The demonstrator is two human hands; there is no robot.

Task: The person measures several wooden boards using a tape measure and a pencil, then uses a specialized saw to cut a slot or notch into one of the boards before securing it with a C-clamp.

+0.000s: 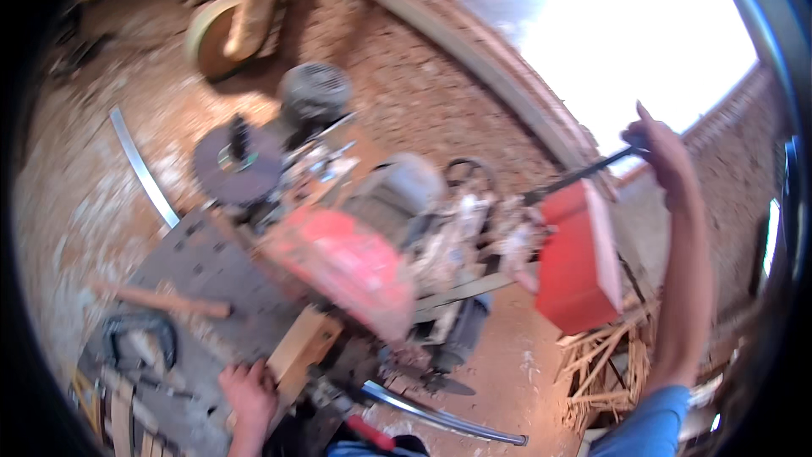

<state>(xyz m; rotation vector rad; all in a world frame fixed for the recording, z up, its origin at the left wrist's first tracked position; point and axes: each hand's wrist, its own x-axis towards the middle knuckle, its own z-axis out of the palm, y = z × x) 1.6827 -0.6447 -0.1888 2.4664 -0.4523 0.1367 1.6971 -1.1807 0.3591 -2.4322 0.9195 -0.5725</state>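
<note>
My left hand (250,396) is at the lower middle, its fingers curled against the near end of a wooden block (298,354). The block lies on a dark metal worktable, close to the red guard (338,267) of a machine. At the right, my right arm reaches up and far out. My right hand (664,152) is closed around the end of a dark bar-shaped lever (584,176), which slopes down toward the machine behind a red metal box (577,258). The picture is smeared, so finger detail is soft.
A C-clamp (139,338) and a wooden stick (173,300) lie on the worktable (190,258). Beyond stand a round disc (238,162) on a spindle and a grey motor (315,91). Curved metal strips (142,167) and scrap wood (605,368) lie around. A brick wall rises behind.
</note>
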